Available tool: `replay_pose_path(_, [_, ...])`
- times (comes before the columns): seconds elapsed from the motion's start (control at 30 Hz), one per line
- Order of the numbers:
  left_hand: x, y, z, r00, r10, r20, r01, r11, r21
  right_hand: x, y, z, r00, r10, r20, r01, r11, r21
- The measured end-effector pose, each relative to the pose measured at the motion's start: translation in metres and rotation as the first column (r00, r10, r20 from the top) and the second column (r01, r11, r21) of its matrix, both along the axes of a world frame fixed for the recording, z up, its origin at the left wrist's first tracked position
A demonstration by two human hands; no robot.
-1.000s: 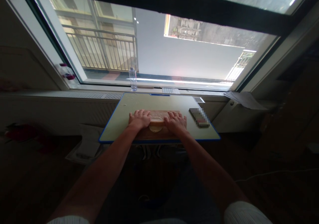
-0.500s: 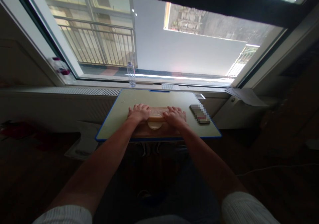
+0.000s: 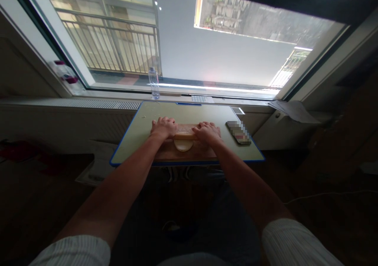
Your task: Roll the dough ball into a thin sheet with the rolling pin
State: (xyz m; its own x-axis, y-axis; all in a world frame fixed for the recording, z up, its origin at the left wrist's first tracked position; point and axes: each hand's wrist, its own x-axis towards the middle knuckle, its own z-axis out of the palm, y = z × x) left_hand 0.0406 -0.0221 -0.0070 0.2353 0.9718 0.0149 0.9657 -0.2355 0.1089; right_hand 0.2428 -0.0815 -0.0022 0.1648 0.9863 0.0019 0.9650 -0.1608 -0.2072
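Observation:
A pale wooden rolling pin [image 3: 184,136] lies crosswise on a round, flat piece of white dough [image 3: 183,146]. My left hand [image 3: 164,128] is closed over the pin's left end, and my right hand [image 3: 207,132] over its right end. Both hands hide the pin's ends. Part of the dough shows on the near side of the pin, with a thin edge visible beyond it. Under the dough is a brown wooden board [image 3: 186,156], set at the near edge of a small light-green table [image 3: 130,146] with a blue rim.
A phone with a blurred screen [image 3: 238,132] lies on the table's right side. On the windowsill stand a clear plastic bottle [image 3: 154,84] and, farther left, a bottle with a dark pink cap and label [image 3: 66,73]. Papers [image 3: 293,111] rest at the right.
The rolling pin has shifted slightly away from me under both hands, and a little more dough shows on its near side. The whole view has also tilted a little.

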Motion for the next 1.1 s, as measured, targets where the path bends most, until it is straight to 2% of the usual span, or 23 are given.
replay_pose_path(0.37, [0.005,0.017,0.003,1.0,0.02,0.011,-0.021,0.999,0.048,0.005,0.026,-0.001,1.0,-0.03,-0.008,0.03,0.999,0.016])
replay_pose_path(0.53, [0.011,0.033,0.004,0.996,0.08,0.034,-0.082,0.996,0.039,0.008,0.04,0.0,0.999,-0.034,0.007,0.034,0.999,0.02])
replay_pose_path(0.77, [0.017,0.055,0.006,0.994,0.103,0.021,-0.104,0.994,0.04,0.012,0.062,-0.004,0.998,-0.05,0.036,0.049,0.998,0.025])
replay_pose_path(1.1, [0.018,0.059,0.005,0.996,0.089,0.028,-0.091,0.994,0.061,0.015,0.071,-0.009,0.998,-0.045,0.041,0.043,0.998,0.047])
